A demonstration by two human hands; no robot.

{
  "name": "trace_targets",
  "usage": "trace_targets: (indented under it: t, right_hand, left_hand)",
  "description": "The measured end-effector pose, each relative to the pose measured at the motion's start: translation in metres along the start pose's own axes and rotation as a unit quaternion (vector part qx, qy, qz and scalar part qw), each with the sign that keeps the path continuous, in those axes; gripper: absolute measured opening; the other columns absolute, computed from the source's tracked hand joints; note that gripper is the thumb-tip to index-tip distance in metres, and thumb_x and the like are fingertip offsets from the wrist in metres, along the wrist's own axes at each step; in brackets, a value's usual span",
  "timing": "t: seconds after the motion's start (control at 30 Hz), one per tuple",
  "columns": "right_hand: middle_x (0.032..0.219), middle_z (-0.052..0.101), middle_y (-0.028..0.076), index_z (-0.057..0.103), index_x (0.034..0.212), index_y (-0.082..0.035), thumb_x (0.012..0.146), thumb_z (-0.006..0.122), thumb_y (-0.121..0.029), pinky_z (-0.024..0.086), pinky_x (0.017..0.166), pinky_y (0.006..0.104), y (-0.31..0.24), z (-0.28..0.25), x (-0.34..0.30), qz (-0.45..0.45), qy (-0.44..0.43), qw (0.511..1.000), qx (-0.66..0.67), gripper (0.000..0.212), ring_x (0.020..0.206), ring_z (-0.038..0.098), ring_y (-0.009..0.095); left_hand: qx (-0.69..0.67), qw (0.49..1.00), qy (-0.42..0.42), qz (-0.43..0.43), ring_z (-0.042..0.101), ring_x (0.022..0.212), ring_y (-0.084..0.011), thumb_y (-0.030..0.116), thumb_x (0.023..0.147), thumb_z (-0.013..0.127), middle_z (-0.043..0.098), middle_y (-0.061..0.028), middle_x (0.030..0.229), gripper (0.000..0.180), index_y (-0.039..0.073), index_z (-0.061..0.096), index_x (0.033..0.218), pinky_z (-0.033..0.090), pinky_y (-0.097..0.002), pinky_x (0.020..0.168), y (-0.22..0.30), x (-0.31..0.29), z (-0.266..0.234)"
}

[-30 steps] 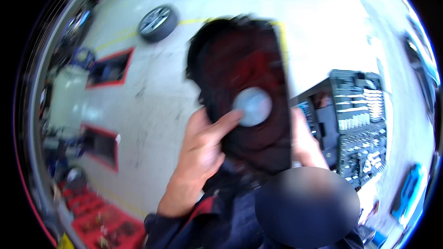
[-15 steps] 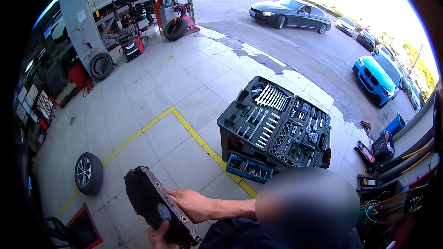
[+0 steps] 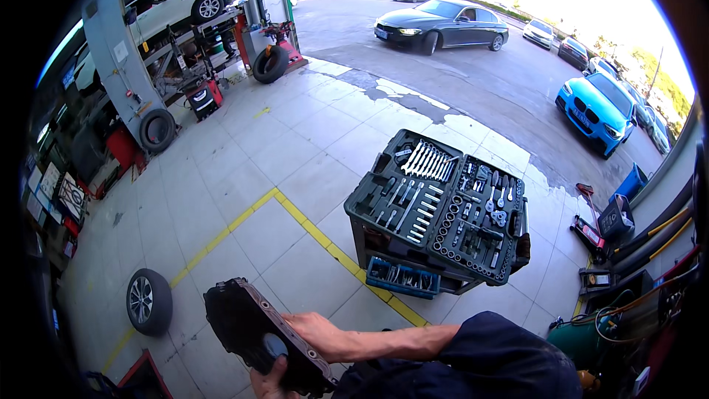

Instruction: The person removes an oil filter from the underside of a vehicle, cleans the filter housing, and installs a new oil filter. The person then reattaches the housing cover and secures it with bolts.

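Observation:
A black oil pan (image 3: 240, 329) with a bolt-holed flange along its edge is held tilted at the lower left. My right hand (image 3: 314, 334), its forearm coming in from a dark sleeve on the right, presses against the flange side with the fingers partly hidden behind it. At the lower end my left hand (image 3: 272, 380) grips the pan, thumb over its dark face beside a grey oval patch. What that patch is, I cannot make out. Most of the left hand's fingers are hidden under the pan.
Ahead to the right stands a tool cart (image 3: 436, 210) topped with wrenches and sockets, a blue bin (image 3: 402, 278) below. A wheel (image 3: 149, 301) lies left, near a yellow floor line (image 3: 303, 222). A floor jack (image 3: 588, 235) stands right. Cars, including a blue car (image 3: 598, 109), are outside.
The view has shifted slightly. The pan and both hands sit a little lower and further right in the picture. Both hands keep their hold, and the sleeve now shows clearly.

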State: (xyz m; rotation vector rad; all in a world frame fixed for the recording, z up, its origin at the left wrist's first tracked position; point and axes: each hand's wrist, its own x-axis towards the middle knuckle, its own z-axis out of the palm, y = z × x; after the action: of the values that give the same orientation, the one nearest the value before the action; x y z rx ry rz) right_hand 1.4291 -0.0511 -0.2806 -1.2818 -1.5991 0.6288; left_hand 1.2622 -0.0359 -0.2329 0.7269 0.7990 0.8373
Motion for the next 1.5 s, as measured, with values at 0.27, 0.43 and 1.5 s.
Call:
trace_targets:
  t: [0.27, 0.43, 1.5]
  right_hand:
    - [0.102, 0.059, 0.02, 0.049, 0.127, 0.0, 0.072, 0.07, -0.022, 0.052, 0.075, 0.0483, 0.001, 0.003, 0.004, -0.051, 0.03, 0.998, 0.024, 0.063, 0.091, 0.061, 0.044]
    - [0.1, 0.058, 0.019, 0.049, 0.124, -0.002, 0.073, 0.07, -0.02, 0.051, 0.075, 0.0484, 0.003, 0.016, 0.0, -0.051, 0.045, 0.998, 0.002, 0.058, 0.092, 0.061, 0.043]
    - [0.128, 0.059, 0.02, 0.05, 0.138, -0.003, 0.083, 0.065, -0.024, 0.054, 0.089, 0.0423, -0.135, 0.072, -0.239, -0.063, 0.109, 0.99, -0.064, 0.061, 0.108, 0.063, 0.039]
  left_hand:
    - [0.114, 0.993, -0.021, 0.016, 0.06, 0.116, -0.0319, 0.019, 0.092, 0.072, 0.058, -0.0164, 0.131, 0.059, -0.005, 0.046, 0.139, 0.054, -0.0428, 0.099, 0.009, 0.001, -0.011]
    - [0.083, 0.992, 0.056, -0.079, 0.061, 0.116, -0.0295, 0.026, 0.093, 0.071, 0.059, -0.0154, 0.13, 0.06, -0.004, 0.047, 0.139, 0.054, -0.0413, 0.097, 0.036, -0.022, 0.026]
    - [0.009, 0.996, -0.087, 0.002, 0.067, 0.104, -0.0285, 0.001, 0.075, 0.081, 0.066, -0.0125, 0.114, 0.06, -0.002, 0.054, 0.129, 0.057, -0.0415, 0.092, -0.072, -0.244, -0.053]
